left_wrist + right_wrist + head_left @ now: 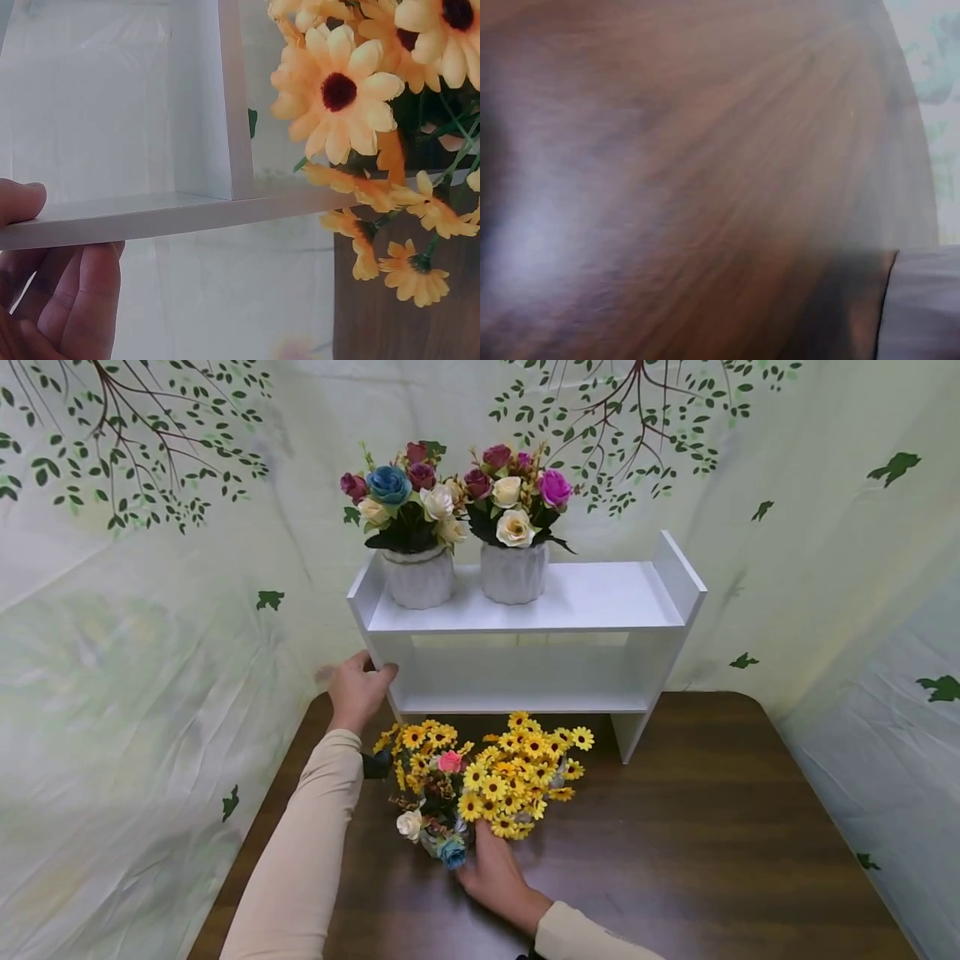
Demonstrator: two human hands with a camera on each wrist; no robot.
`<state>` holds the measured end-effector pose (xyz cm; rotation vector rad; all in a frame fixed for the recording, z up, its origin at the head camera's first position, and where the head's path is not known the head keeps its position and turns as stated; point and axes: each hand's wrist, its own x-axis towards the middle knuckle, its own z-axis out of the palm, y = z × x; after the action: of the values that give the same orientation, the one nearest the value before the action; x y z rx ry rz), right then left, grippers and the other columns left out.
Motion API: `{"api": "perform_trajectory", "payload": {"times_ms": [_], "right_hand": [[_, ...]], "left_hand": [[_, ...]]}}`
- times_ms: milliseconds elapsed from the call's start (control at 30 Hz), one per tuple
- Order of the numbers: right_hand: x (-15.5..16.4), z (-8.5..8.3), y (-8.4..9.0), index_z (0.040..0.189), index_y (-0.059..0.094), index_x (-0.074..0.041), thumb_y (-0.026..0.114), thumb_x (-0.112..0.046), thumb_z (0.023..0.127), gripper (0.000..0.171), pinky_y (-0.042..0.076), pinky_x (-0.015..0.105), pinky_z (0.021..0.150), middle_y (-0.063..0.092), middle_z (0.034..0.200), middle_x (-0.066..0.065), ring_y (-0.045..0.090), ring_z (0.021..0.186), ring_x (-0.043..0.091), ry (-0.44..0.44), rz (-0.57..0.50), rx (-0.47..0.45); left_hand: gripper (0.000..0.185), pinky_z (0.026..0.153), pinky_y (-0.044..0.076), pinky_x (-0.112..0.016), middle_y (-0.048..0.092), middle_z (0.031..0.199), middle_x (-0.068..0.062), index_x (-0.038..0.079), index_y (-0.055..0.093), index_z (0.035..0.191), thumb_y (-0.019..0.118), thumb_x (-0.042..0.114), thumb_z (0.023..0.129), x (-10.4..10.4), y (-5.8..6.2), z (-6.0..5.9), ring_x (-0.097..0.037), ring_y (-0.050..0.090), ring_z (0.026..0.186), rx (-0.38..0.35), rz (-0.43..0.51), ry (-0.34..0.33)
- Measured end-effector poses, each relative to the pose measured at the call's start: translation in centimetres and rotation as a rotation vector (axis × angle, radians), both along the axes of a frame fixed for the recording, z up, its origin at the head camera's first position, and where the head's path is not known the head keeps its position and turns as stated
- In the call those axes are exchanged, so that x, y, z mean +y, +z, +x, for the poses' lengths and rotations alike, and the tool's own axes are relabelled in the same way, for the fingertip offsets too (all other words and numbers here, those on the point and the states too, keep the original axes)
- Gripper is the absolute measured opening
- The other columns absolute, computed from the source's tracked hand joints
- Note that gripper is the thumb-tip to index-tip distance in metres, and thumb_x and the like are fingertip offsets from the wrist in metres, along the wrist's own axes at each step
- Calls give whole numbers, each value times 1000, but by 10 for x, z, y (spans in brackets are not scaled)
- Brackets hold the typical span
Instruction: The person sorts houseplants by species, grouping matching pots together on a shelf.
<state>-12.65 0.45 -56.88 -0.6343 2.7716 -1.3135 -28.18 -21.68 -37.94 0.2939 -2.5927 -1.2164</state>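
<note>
My left hand (358,693) grips the left side panel of the white shelf (517,703). In the left wrist view the thumb lies on one face of the shelf panel (150,221), and the fingers (90,292) are curled against the other. My right hand (498,872) is among the flowers on the table, at the lower edge of a bunch of yellow daisies (517,768) and beside a blue rose (452,852). Blossoms hide its fingertips and whatever they touch. The right wrist view is mostly a blurred brown surface.
On the upper shelf stand two whitish pots (418,578) of mixed roses. More yellow daisies (414,739), a pink rose (450,762) and a white rose (409,825) crowd the brown table (712,843) before the shelf. A leaf-printed cloth (810,552) hangs behind.
</note>
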Motion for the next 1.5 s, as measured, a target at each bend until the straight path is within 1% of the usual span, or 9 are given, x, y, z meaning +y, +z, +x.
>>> {"api": "perform_trajectory", "payload": {"times_ms": [133,233,400,533,700,933,1100,1300,1500], "right_hand": [[-9,-4,-1,121,49,-4,82,-18,77,57,54,30,65,69,101,13,70,83,25,3,-76,-77],[-16,-5,-4,125,48,-3,84,-22,77,63,57,34,72,71,108,14,72,93,30,-31,-116,-82],[-27,-7,-12,115,52,-7,85,-26,73,57,54,31,63,75,92,10,72,79,26,-140,-133,28],[-32,-8,-20,111,51,-9,86,-24,70,56,50,27,58,74,85,8,69,72,22,-179,-176,114],[-32,-10,-30,110,49,-9,86,-23,70,57,50,27,60,72,87,9,67,73,21,-142,-257,120],[-27,-17,-38,133,46,-5,86,-27,72,76,54,39,81,71,109,16,69,97,33,-62,-276,39],[-25,-20,-37,138,43,-9,84,-29,76,77,53,40,89,68,121,17,66,108,34,-19,-291,-44],[-25,-21,-36,144,39,-7,84,-28,78,82,51,45,96,63,131,19,62,117,35,-2,-302,-23],[-18,-13,-32,152,33,-15,82,-32,80,89,46,48,106,55,144,15,54,130,35,39,-342,-85]], "left_hand": [[45,90,52,-50,69,123,-21,4,65,127,61,29,90,-1,1,0,-38,65,111,-4,-19,8],[44,90,51,-50,69,122,-21,4,65,126,61,29,90,0,1,0,-38,65,110,-5,-22,9],[44,90,52,-49,69,123,-21,3,65,127,61,28,90,2,1,-1,-38,64,110,-6,0,2],[44,90,53,-50,68,124,-22,2,64,127,62,27,90,2,-1,0,-38,64,110,-5,9,-1],[45,90,54,-49,68,125,-21,4,64,129,62,27,90,3,-3,-1,-37,64,112,-15,17,3],[45,90,54,-49,68,124,-20,4,65,128,62,27,89,2,-2,-1,-37,65,111,-7,8,9],[44,89,54,-49,69,123,-21,4,65,127,62,27,90,1,-1,-1,-37,66,110,-7,2,8],[45,90,54,-50,68,124,-21,3,64,128,62,27,90,1,0,-1,-37,65,111,-7,-3,7],[45,89,53,-48,69,124,-21,2,65,126,62,28,90,1,1,-1,-37,65,111,-21,-20,4]]}}
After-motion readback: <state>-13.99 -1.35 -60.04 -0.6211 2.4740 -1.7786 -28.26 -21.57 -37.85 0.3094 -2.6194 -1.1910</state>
